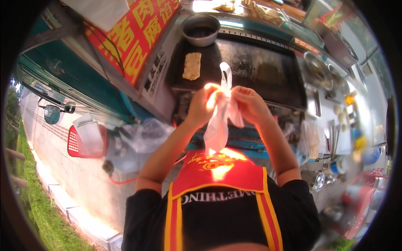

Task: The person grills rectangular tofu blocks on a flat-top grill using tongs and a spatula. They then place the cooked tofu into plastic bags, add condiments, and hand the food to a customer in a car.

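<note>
Both my hands meet in front of my red apron (220,169) on a thin white plastic bag (218,125), which hangs down between them. My left hand (204,105) pinches it from the left, in bright sunlight that washes out the fingertips. From the right, the fingers of my right hand (251,102) grip it at about the same height. A loop of the bag, like a handle, stands up above the fingers. Whether anything is inside the bag I cannot tell. Beyond my hands, a browned flatbread (192,66) lies on the left part of a dark flat griddle (260,72).
A metal bowl of dark liquid (200,30) stands at the griddle's back left corner. To the right are metal basins (317,70) and long-handled tools (335,138). A red basket (75,142) is at the left, near loose clear plastic (147,135). A red sign (132,37) slants at upper left.
</note>
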A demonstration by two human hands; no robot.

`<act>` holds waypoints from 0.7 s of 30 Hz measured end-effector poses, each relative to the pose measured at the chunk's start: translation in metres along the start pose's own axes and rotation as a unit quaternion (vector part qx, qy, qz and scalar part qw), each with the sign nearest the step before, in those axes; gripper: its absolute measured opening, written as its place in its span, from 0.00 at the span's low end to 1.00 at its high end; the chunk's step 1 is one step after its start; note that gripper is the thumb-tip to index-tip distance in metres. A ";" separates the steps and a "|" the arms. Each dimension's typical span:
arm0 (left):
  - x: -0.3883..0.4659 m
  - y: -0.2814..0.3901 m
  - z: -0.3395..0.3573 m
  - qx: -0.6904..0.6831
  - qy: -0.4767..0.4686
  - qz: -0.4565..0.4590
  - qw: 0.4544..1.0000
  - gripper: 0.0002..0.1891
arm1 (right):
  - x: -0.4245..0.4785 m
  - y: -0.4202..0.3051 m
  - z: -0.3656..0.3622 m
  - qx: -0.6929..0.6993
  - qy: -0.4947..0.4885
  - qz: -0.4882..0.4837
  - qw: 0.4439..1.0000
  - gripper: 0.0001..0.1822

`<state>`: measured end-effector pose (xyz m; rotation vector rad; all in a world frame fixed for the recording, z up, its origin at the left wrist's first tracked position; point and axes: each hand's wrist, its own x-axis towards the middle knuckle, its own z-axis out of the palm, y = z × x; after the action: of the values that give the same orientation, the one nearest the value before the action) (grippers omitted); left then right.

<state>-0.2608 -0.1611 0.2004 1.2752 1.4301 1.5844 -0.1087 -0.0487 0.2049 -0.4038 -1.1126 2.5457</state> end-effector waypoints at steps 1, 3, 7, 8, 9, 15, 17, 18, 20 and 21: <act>0.000 0.001 0.001 0.012 0.004 0.002 1.000 0.05 | 0.001 0.001 -0.001 0.009 -0.003 -0.002 1.000 0.06; -0.001 -0.001 0.004 0.007 0.017 0.012 1.000 0.05 | 0.001 0.005 -0.001 0.026 -0.011 -0.007 1.000 0.06; -0.003 -0.009 0.004 0.008 0.045 0.007 0.999 0.05 | -0.001 0.006 -0.005 0.032 0.092 -0.088 0.991 0.07; -0.002 -0.009 0.002 0.020 0.043 -0.009 0.999 0.05 | -0.003 0.003 -0.013 0.023 0.093 -0.097 0.991 0.07; -0.003 -0.013 0.004 0.017 0.034 0.003 0.999 0.04 | -0.003 -0.001 -0.017 0.012 0.091 -0.108 0.990 0.08; 0.003 -0.022 0.030 0.098 0.010 0.095 0.991 0.05 | 0.000 0.003 -0.027 -0.125 0.043 -0.054 0.990 0.11; 0.004 -0.034 0.026 -0.130 0.010 -0.006 0.991 0.05 | -0.001 -0.003 -0.033 -0.222 0.162 -0.137 0.952 0.11; 0.002 -0.029 0.027 -0.203 0.044 -0.054 0.977 0.08 | -0.004 -0.005 -0.042 -0.302 0.215 -0.193 0.909 0.11; 0.006 -0.032 0.030 -0.325 0.016 -0.127 0.937 0.09 | -0.006 -0.006 -0.051 -0.380 0.282 -0.248 0.845 0.12; 0.009 -0.022 0.035 -0.373 -0.016 -0.174 0.911 0.09 | -0.005 -0.003 -0.044 -0.390 0.252 -0.254 0.848 0.13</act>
<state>-0.2336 -0.1362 0.1793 0.5545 0.8170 1.6057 -0.0869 -0.0195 0.1788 -0.7837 -1.6975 1.3286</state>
